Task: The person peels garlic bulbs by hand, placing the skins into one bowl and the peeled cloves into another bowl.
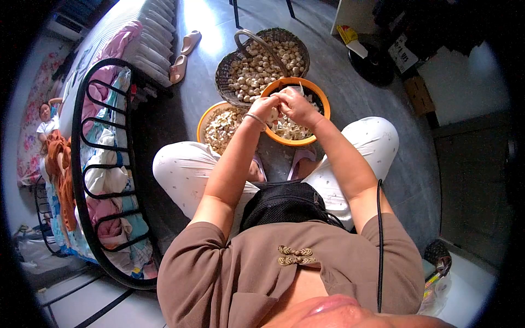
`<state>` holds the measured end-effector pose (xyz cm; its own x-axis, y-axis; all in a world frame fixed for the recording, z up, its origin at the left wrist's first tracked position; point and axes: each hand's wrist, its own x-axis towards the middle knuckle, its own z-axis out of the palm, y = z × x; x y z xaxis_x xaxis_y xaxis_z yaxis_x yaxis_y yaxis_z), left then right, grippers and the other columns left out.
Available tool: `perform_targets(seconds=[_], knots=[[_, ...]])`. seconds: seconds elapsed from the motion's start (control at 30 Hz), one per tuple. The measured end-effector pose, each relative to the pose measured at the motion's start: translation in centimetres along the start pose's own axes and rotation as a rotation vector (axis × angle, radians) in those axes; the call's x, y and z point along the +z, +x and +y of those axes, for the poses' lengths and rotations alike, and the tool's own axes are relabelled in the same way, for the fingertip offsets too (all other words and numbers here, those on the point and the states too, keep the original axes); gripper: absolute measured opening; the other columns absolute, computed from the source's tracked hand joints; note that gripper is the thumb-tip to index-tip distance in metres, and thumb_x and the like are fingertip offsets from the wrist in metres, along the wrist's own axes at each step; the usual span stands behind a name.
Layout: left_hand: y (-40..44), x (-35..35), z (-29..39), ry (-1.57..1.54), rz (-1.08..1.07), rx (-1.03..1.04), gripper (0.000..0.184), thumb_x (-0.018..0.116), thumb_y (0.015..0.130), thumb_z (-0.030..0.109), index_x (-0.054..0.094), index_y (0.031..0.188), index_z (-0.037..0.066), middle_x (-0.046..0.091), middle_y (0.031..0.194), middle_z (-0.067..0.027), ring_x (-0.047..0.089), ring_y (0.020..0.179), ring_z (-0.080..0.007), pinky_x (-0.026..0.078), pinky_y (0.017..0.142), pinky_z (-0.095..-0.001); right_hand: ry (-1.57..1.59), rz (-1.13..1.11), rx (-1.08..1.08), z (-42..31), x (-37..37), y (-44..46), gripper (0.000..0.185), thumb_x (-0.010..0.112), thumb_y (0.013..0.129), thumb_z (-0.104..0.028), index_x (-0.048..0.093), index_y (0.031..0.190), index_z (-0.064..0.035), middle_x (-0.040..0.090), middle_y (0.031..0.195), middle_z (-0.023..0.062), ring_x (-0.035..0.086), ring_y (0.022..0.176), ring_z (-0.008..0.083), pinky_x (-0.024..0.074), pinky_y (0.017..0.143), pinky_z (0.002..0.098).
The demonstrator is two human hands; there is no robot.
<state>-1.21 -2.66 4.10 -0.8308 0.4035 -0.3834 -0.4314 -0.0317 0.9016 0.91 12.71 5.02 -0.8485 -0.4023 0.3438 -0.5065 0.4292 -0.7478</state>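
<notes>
My left hand and my right hand meet over the inner edge of an orange-rimmed basin, fingers pinched together. A small pale piece shows beneath the left fingers; its kind is unclear. What the right fingers grip is mostly hidden. Inside the basin lie pale, thin scraps. To its left, a second orange-rimmed bowl holds many pale, broken pieces. Behind both stands a dark wicker basket with an arched handle, full of small round whitish-brown bulbs or mushrooms.
A black metal bed frame with bedding stands at left, and a person lies beyond it. Pink slippers rest on the grey floor. At right are a black round object, a cardboard box and a dark door.
</notes>
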Motion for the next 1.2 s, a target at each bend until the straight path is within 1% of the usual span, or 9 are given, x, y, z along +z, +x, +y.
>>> perform_targets(seconds=[0.17, 0.23, 0.47, 0.57, 0.63, 0.97, 1.07, 1.13, 1.2], knots=[[-0.2, 0.3, 0.3, 0.008, -0.002, 0.019, 0.024, 0.054, 0.077, 0.027, 0.061, 0.075, 0.004, 0.059, 0.063, -0.0057, 0.057, 0.051, -0.0171, 0.044, 0.04, -0.0295, -0.003, -0.006, -0.038, 0.1, 0.0, 0.2, 0.024, 0.051, 0.078, 0.0, 0.057, 0.101, -0.001, 0.05, 0.096, 0.0161, 0.052, 0.087, 0.0291, 0.0448, 0.079, 0.034], [-0.5, 0.5, 0.7, 0.074, 0.061, 0.008, 0.024, 0.054, 0.078, 0.026, 0.061, 0.075, 0.004, 0.059, 0.063, -0.006, 0.056, 0.049, -0.017, 0.044, 0.04, -0.0293, -0.016, 0.003, -0.029, 0.1, 0.1, 0.2, 0.021, 0.053, 0.076, -0.001, 0.057, 0.097, -0.0005, 0.051, 0.094, 0.0162, 0.052, 0.086, 0.0298, 0.0448, 0.078, 0.0349], [-0.6, 0.5, 0.9, 0.1, 0.053, -0.007, 0.024, 0.053, 0.079, 0.025, 0.062, 0.075, 0.003, 0.059, 0.063, -0.0064, 0.057, 0.049, -0.0167, 0.044, 0.04, -0.0294, -0.082, 0.065, -0.059, 0.0, 0.4, 0.1, 0.023, 0.056, 0.073, -0.004, 0.058, 0.096, -0.0011, 0.053, 0.091, 0.0156, 0.053, 0.084, 0.0302, 0.0449, 0.077, 0.0347], [-0.3, 0.2, 0.3, 0.145, 0.092, -0.024, 0.024, 0.054, 0.078, 0.026, 0.062, 0.076, 0.003, 0.059, 0.063, -0.0064, 0.057, 0.049, -0.0166, 0.045, 0.04, -0.0296, -0.061, 0.055, -0.018, -0.2, 0.3, 0.0, 0.024, 0.056, 0.073, -0.005, 0.059, 0.096, -0.0015, 0.054, 0.091, 0.0153, 0.054, 0.084, 0.0302, 0.045, 0.077, 0.0346], [-0.5, 0.2, 0.5, 0.171, 0.073, -0.025, 0.025, 0.054, 0.077, 0.026, 0.062, 0.077, 0.003, 0.06, 0.063, -0.0065, 0.058, 0.05, -0.0166, 0.047, 0.041, -0.0304, 0.017, 0.051, 0.006, 0.1, 0.3, 0.0, 0.025, 0.056, 0.072, -0.005, 0.06, 0.096, -0.002, 0.055, 0.091, 0.0148, 0.054, 0.084, 0.0298, 0.0452, 0.077, 0.0344], [-0.4, 0.1, 0.7, 0.233, 0.099, -0.057, 0.025, 0.054, 0.075, 0.026, 0.062, 0.078, 0.003, 0.06, 0.064, -0.0068, 0.058, 0.051, -0.0166, 0.048, 0.043, -0.0308, 0.008, 0.046, 0.022, 0.2, 0.5, 0.0, 0.027, 0.053, 0.074, -0.003, 0.059, 0.099, -0.0016, 0.056, 0.094, 0.0154, 0.056, 0.085, 0.0292, 0.0459, 0.078, 0.0337], [-0.2, -0.3, 0.4, 0.179, 0.065, -0.039, 0.024, 0.054, 0.075, 0.026, 0.061, 0.076, 0.003, 0.059, 0.063, -0.0064, 0.058, 0.05, -0.0163, 0.047, 0.042, -0.0301, 0.122, 0.082, 0.104, -0.1, 0.6, -0.1, 0.029, 0.054, 0.075, -0.002, 0.056, 0.103, -0.0008, 0.055, 0.097, 0.0163, 0.055, 0.089, 0.0294, 0.0452, 0.081, 0.034], [-0.1, -0.4, 0.2, 0.201, 0.003, -0.021, 0.023, 0.054, 0.076, 0.026, 0.061, 0.075, 0.004, 0.058, 0.062, -0.0059, 0.057, 0.05, -0.0161, 0.046, 0.042, -0.0292, -0.068, 0.026, -0.047, 0.1, 0.4, -0.1, 0.032, 0.054, 0.075, -0.001, 0.054, 0.107, -0.0005, 0.054, 0.1, 0.017, 0.054, 0.092, 0.0306, 0.0442, 0.083, 0.0348], [-0.1, -0.6, 0.3, 0.189, -0.033, -0.025, 0.022, 0.054, 0.076, 0.025, 0.061, 0.075, 0.004, 0.058, 0.063, -0.0057, 0.057, 0.05, -0.0163, 0.046, 0.042, -0.0291, -0.073, 0.01, -0.036, 0.1, 0.2, -0.2, 0.032, 0.055, 0.075, -0.002, 0.054, 0.107, -0.0011, 0.053, 0.099, 0.017, 0.053, 0.093, 0.0314, 0.0438, 0.083, 0.0354]])
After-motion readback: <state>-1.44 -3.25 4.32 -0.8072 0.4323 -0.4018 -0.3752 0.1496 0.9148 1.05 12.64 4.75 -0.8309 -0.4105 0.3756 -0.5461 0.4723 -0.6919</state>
